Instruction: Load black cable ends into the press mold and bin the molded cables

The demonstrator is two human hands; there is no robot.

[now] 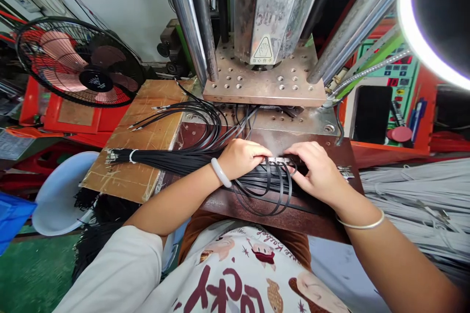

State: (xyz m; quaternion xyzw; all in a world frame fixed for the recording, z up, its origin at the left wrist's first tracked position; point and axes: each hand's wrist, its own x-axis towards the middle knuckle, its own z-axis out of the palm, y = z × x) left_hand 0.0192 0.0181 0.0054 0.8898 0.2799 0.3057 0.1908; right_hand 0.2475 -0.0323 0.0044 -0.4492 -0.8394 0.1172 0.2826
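A small metal strip lies across the black cables in front of the press, with several cable loops hanging from it toward me. My left hand pinches the strip's left end, its fingers pressed together. At the right end, my right hand curls its thumb and fingers around the strip and cable ends; the exact grip is partly hidden. Beneath both hands runs a thick black cable bundle, tied with a white band at the left. More cables curve back toward the press plate.
The press plate stands just behind my hands, between metal columns. A fan and a white basin are at the left. Grey cables, a black phone and a ring light are at the right.
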